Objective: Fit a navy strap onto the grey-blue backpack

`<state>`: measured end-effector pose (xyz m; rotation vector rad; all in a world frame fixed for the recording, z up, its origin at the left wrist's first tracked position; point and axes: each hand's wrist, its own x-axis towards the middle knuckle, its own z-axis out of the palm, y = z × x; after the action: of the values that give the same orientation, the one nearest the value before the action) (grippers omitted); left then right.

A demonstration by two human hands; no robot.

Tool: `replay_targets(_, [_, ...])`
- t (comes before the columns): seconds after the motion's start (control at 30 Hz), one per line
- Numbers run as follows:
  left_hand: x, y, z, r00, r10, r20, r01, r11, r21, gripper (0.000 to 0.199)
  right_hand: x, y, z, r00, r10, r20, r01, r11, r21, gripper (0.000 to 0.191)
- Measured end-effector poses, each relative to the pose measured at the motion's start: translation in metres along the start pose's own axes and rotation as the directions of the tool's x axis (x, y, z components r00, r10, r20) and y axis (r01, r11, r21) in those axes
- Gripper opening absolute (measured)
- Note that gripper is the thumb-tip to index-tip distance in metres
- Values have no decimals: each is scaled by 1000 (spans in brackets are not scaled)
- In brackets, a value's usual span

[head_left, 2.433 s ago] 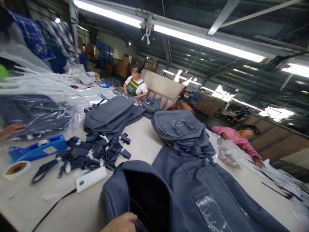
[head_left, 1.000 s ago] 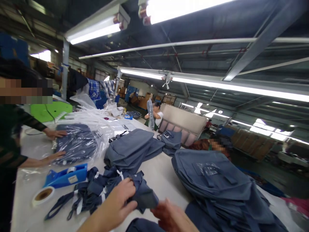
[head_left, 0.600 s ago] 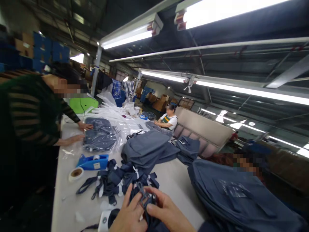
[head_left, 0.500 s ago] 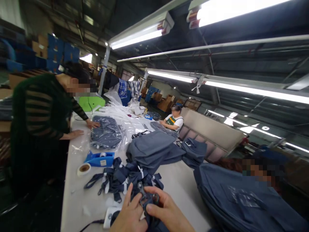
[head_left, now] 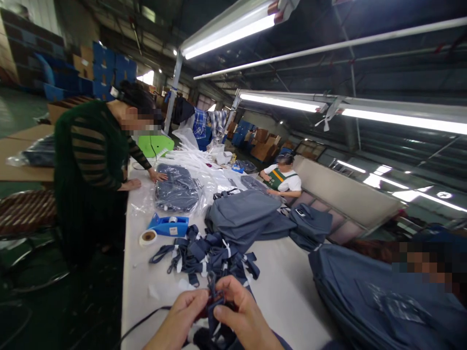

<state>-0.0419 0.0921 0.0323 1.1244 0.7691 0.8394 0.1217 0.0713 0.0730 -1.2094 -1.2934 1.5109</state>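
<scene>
Both grips pinch shut: left hand (head_left: pixel 182 316) and right hand (head_left: pixel 242 318) work a dark-blue webbing strap (head_left: pixel 215 304); next, careful fingertip threading above the tabletop (head_left: pixel 288 296).

Strap pile (head_left: pixel 204 253) blocks straight ahead; bare table (head_left: pixel 288 291) open right of it.

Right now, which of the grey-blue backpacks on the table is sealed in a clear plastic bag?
The bagged backpack at the far left, under the hand of the person in the striped green top. The backpack mid-table and the backpack at the right lie unwrapped.
</scene>
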Motion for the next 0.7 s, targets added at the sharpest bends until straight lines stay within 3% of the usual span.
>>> replay_targets(0.1, [4, -10, 0, 1000, 14, -3, -13, 995, 102, 63, -5, 1, 4, 999, -49, -6, 46, 970, -240, 27])
replay_targets(0.23, [4, -10, 0, 988, 152, 13, -151, 958, 244, 52, -10, -3, 5, 997, -54, 61, 80, 800, -595, 27])
replay_targets(0.33, [-1, -6, 4, 980, 198, 25, -196, 930, 312, 40, -14, -14, 2, 999, 42, 24, -11, 679, -734, 28])
replay_targets(0.43, [-8, -2, 7, 981, 193, 6, -178, 890, 419, 33, -18, -27, -3, 1000, -16, 2, 11, 599, -800, 34])
replay_targets(0.6, [-14, 7, 9, 982, 176, 65, -180, 793, 581, 28, -19, -33, -10, 989, -102, 107, 148, 708, -691, 15])
replay_targets(0.7, [-12, 14, 4, 982, 75, 173, -134, 922, 363, 18, -21, -33, -11, 981, -142, 130, 192, 771, -607, 17])
